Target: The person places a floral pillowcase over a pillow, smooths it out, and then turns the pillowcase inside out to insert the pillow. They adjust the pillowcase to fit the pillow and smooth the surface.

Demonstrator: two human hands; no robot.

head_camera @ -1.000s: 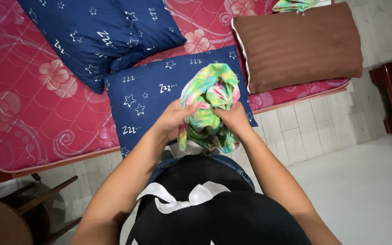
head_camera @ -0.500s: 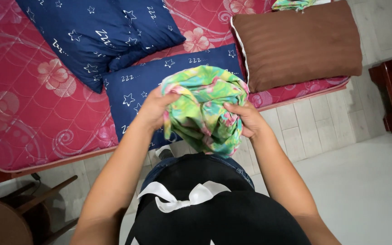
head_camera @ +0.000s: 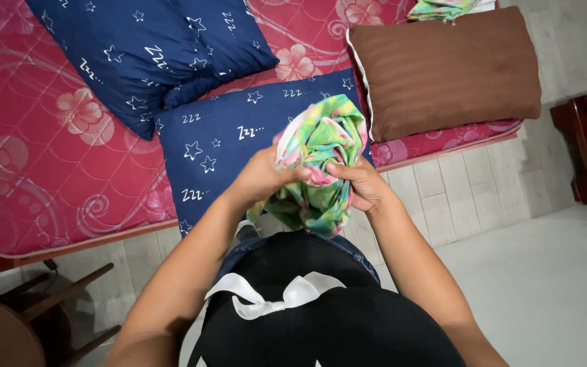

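Both hands, left hand [head_camera: 263, 178] & right hand [head_camera: 361, 185], grip the bunched green-pink cloth [head_camera: 321, 160] above the starry navy pillow [head_camera: 239, 149]: prob. light, soft, floppy; best held by gathered folds.

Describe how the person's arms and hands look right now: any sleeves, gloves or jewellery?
Both forearms are bare up to the frame edge: no sleeves in view. The left hand and right hand wear no gloves; no rings, watch or bracelets show. Fingernails are too small to judge.
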